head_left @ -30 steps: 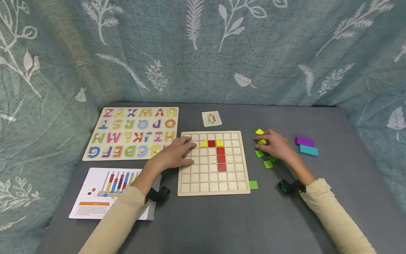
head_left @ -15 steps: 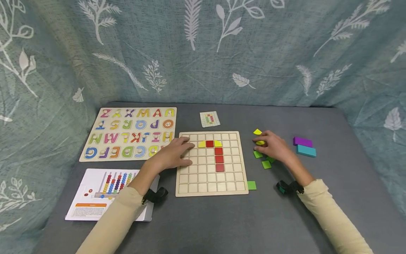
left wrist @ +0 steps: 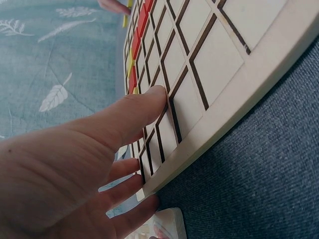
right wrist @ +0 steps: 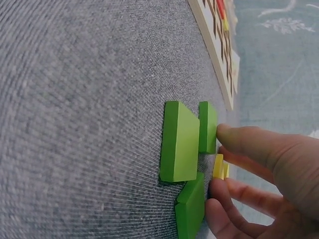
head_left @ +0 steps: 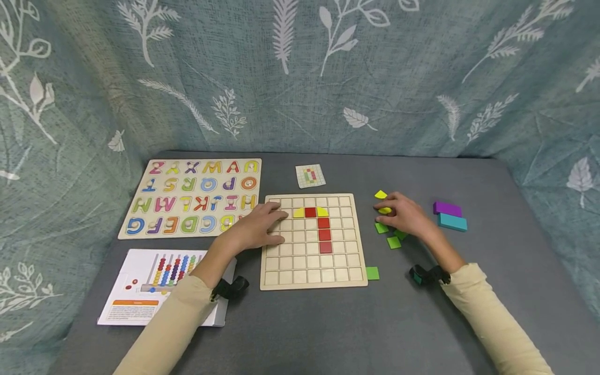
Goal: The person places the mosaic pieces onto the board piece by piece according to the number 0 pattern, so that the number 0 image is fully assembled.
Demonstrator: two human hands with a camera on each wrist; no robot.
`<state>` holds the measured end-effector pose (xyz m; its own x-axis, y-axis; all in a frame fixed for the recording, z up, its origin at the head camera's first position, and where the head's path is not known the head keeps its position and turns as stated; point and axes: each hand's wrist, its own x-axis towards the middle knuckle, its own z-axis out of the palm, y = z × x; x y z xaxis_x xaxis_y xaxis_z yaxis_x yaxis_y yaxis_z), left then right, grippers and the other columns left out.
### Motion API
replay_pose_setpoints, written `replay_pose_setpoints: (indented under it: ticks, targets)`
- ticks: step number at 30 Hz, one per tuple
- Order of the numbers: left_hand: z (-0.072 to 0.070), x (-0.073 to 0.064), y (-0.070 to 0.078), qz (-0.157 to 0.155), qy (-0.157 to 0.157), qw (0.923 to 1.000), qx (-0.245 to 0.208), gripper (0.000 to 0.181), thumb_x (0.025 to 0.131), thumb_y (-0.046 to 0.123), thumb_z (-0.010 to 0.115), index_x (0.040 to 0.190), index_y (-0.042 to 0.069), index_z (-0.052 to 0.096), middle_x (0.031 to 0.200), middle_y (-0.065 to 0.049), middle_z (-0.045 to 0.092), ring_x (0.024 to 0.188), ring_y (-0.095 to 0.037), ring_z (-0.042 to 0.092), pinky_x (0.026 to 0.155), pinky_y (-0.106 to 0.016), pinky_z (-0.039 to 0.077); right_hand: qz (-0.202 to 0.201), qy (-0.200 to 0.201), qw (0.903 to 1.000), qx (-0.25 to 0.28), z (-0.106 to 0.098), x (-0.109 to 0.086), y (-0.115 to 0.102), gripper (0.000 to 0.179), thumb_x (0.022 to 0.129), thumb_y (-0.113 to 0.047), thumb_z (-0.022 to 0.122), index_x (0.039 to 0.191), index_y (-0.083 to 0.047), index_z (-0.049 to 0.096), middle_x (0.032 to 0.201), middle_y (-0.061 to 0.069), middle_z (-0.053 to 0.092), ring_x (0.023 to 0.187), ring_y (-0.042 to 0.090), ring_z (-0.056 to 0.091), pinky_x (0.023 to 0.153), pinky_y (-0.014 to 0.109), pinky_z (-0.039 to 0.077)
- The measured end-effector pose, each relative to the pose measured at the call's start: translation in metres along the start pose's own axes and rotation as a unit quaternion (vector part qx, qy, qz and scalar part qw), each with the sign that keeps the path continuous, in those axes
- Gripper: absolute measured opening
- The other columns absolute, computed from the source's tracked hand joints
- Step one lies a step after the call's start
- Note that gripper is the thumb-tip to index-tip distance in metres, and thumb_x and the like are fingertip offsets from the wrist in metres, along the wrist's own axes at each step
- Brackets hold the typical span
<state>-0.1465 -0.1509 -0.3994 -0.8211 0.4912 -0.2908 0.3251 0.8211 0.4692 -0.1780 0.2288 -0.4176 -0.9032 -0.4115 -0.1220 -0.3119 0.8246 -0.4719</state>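
Note:
In the head view my left hand [head_left: 260, 226] rests at the left side of a wooden grid board [head_left: 314, 285]. The left wrist view shows its thumb [left wrist: 149, 102] over the cells and the other fingers at the edge. Four-sided red tiles [head_left: 324, 234] and two yellow tiles [head_left: 298, 213] sit in the grid. Right of the board, my right hand [head_left: 408, 213] reaches over loose tiles, fingers spread around a yellow tile [head_left: 385, 211]. In the right wrist view, the thumb [right wrist: 234, 134] lies right at a green tile [right wrist: 208, 127], with a gap between it and the yellow one.
Another yellow tile [head_left: 380, 194] lies beyond the right hand, and a green tile [head_left: 372, 273] beside the board. A pattern card [head_left: 310, 176] lies behind it. An alphabet puzzle [head_left: 187, 195] and white box [head_left: 133, 291] stand left. Purple [head_left: 447, 209] and teal blocks [head_left: 452, 222] lie right.
The whole head view has shifted slightly left. Both hands stay in the same places, and the tiles lie as before.

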Motion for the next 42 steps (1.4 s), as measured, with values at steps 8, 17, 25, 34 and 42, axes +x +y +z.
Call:
replay_pose_setpoints:
  ticks: [8,17,25,34,42]
  targets:
    - [-0.0026,-0.001,0.0009,-0.004,0.001,1.0,-0.004,0.062,0.089,0.03,0.069,0.144,0.012,0.046,0.156,-0.017,0.03,0.144,-0.037,0.029,0.11,-0.055,0.036,-0.002,0.001,1.0,-0.002,0.0008,0.0008,0.0008,0.036,0.09,-0.018,0.068,0.123,-0.003,0.066,0.126,0.023,0.053,0.097,0.032,0.063,0.076,0.046,0.05]
    - [-0.0008,-0.0005,-0.0001,-0.006,0.0,1.0,0.001,0.062,0.089,0.03,0.07,0.143,0.012,0.047,0.155,-0.017,0.031,0.142,-0.036,0.03,0.11,-0.054,0.037,0.0,-0.006,1.0,0.003,0.0021,-0.0006,0.0007,0.037,0.091,-0.018,0.068,0.124,-0.003,0.065,0.126,0.023,0.052,0.1,0.033,0.064,0.078,0.046,0.051]
    - [-0.0006,0.0006,0.0001,-0.002,-0.001,1.0,-0.001,0.061,0.089,0.031,0.069,0.143,0.012,0.047,0.156,-0.018,0.031,0.143,-0.037,0.029,0.11,-0.055,0.036,-0.022,-0.01,0.9993,0.028,-0.0015,0.0003,0.0053,0.035,0.09,-0.014,0.068,0.123,0.0,0.066,0.123,0.024,0.053,0.099,0.036,0.064,0.078,0.045,0.053]
    - [-0.002,0.0001,0.0014,-0.004,0.0,1.0,-0.004,0.062,0.089,0.031,0.069,0.143,0.011,0.047,0.156,-0.018,0.03,0.144,-0.037,0.029,0.11,-0.055,0.036,-0.02,-0.022,0.9986,0.044,-0.0069,0.003,0.0066,0.034,0.091,-0.013,0.067,0.122,0.001,0.066,0.123,0.024,0.052,0.1,0.036,0.063,0.08,0.046,0.051]
    - [-0.0014,0.0009,0.0014,-0.012,-0.005,0.9999,-0.004,0.061,0.09,0.031,0.069,0.144,0.012,0.047,0.157,-0.017,0.029,0.145,-0.037,0.027,0.111,-0.055,0.034,-0.018,-0.023,0.9985,0.047,-0.0072,0.0031,0.0079,0.033,0.091,-0.013,0.067,0.122,0.001,0.066,0.124,0.025,0.052,0.102,0.038,0.064,0.082,0.047,0.052]
